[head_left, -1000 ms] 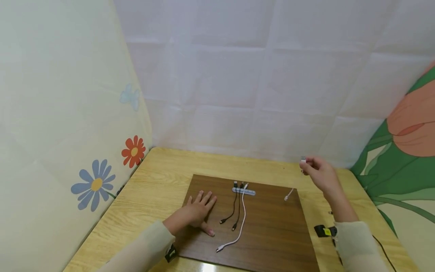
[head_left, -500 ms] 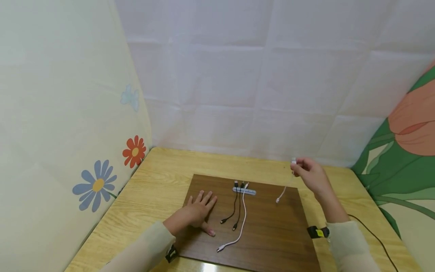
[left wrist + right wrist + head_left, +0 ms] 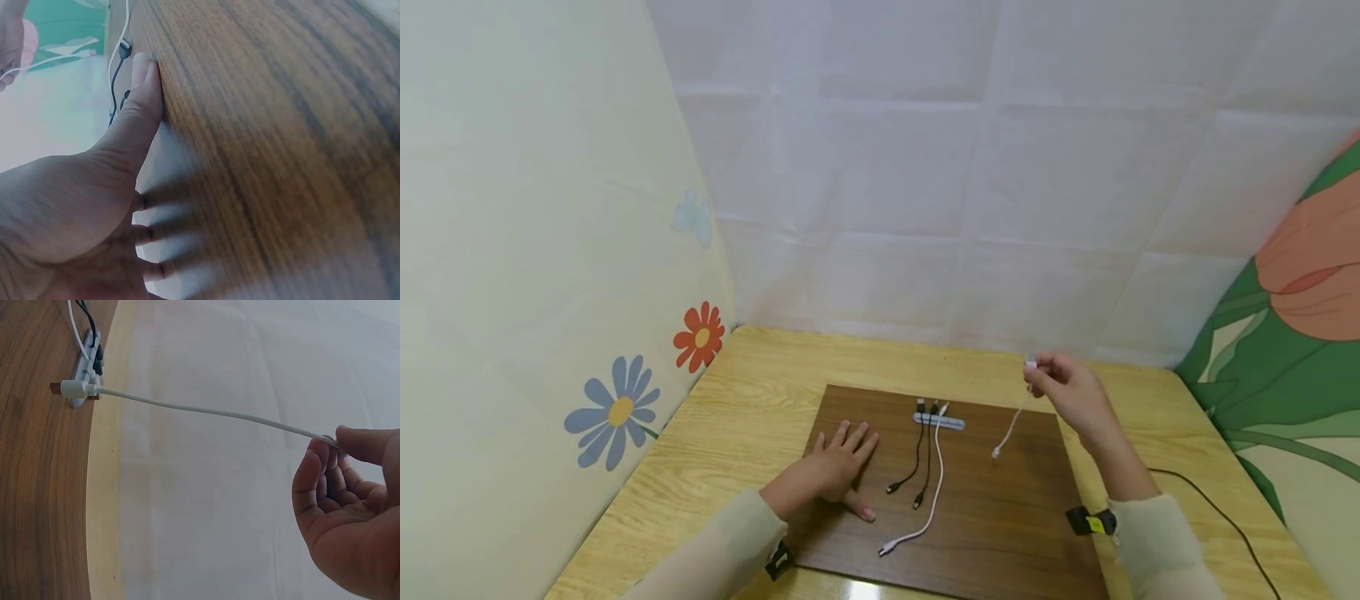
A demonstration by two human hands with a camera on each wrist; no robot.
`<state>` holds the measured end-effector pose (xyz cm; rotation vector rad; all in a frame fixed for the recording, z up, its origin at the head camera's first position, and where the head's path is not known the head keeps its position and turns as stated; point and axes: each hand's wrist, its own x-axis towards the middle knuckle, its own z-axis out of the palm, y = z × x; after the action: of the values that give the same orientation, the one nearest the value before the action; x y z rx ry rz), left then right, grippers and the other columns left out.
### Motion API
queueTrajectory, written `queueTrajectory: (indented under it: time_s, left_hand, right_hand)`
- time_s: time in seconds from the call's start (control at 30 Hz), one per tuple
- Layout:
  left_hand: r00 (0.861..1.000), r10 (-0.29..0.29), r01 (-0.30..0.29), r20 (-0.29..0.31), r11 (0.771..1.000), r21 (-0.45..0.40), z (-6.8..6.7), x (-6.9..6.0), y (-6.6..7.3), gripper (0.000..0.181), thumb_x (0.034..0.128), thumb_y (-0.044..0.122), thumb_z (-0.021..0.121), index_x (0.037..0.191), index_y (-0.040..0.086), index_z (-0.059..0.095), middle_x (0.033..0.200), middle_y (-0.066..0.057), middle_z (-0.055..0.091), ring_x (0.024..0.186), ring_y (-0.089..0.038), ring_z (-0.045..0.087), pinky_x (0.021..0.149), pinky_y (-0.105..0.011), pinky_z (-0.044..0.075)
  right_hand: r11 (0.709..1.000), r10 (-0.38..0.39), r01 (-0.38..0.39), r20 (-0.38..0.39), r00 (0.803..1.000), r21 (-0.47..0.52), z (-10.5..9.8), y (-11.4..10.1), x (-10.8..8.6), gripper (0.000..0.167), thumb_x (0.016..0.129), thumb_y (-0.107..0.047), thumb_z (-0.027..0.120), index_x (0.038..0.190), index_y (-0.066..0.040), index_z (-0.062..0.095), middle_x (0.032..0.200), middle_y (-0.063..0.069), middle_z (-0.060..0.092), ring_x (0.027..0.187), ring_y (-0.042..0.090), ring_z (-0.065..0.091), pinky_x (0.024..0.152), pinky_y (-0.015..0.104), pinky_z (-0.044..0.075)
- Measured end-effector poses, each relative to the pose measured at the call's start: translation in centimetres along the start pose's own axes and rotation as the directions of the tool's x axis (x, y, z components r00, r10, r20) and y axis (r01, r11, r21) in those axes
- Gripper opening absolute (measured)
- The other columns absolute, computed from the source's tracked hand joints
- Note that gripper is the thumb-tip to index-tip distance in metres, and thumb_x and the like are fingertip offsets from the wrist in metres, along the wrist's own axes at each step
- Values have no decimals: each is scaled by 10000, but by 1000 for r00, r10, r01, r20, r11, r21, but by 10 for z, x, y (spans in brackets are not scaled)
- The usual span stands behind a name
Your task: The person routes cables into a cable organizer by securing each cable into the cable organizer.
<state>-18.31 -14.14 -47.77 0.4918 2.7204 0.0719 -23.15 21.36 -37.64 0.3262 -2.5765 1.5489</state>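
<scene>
Between thumb and fingers my right hand point(image 3: 1071, 396) pinches a short white USB cable point(image 3: 206, 412) near one end. The cable hangs above the right part of a dark brown wooden board point(image 3: 1000, 517), its other plug dangling free. My left hand point(image 3: 835, 471) rests on the board's left side with fingers spread. A pale grey-blue cable clip strip point(image 3: 953, 424) lies near the board's far edge. Two short black cables and a longer white cable point(image 3: 939, 475) sit at the strip, their lengths trailing toward me.
The board lies on a light wooden table point(image 3: 775, 358). Behind it hangs a white cloth point(image 3: 887, 167), with flower-patterned cloths at both sides. A thin black cord point(image 3: 1217, 508) runs along the table on the right, past the right wrist strap.
My right hand has moved left with the white USB cable, bringing the dangling end farther over the board. The left hand has stayed in place.
</scene>
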Motion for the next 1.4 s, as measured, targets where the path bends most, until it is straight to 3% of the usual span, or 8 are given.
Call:
queueTrajectory:
  time_s: [0.43, 0.87, 1.2, 1.4]
  left_hand:
    - [1000, 5, -5, -1, 1000, -4, 2, 2, -2, 1247, 667, 703, 780, 1633, 188, 182, 1700, -95, 107, 1557, -376, 41, 1193, -643, 157]
    - [1000, 13, -13, -3, 1000, -5, -1, -2, 0, 1222, 684, 682, 788, 1628, 175, 199, 1697, -106, 118, 1555, -379, 57, 1189, -643, 174]
    - [1000, 23, -23, -17, 1000, -19, 3, -1, -2, 1224, 677, 675, 799, 1624, 163, 215, 1693, -115, 133, 1552, -391, 71, 1183, -651, 183]
    - [999, 27, -28, -25, 999, -23, 2, 1, -3, 1225, 674, 682, 798, 1623, 164, 223, 1692, -116, 142, 1551, -391, 80, 1177, -657, 193]
  right_hand:
    - [1000, 11, -12, 26, 1000, 23, 15, -4, -6, 341, 1026, -239, 620, 1181, 64, 594, 964, 102, 647, 824, 140, 626, 769, 296, 566]
    - [999, -17, 14, 79, 997, 40, 27, -5, -12, 309, 1023, -207, 624, 1152, 73, 603, 971, 183, 654, 806, 115, 619, 724, 256, 548]
    - [1000, -22, 20, 101, 995, 24, 37, -6, -13, 276, 1017, -182, 629, 1133, 68, 613, 916, 111, 651, 788, 120, 623, 718, 262, 551]
    - [999, -41, 36, 108, 993, 41, 43, -8, -15, 272, 1014, -170, 632, 1134, 74, 614, 912, 138, 654, 789, 152, 631, 710, 262, 556]
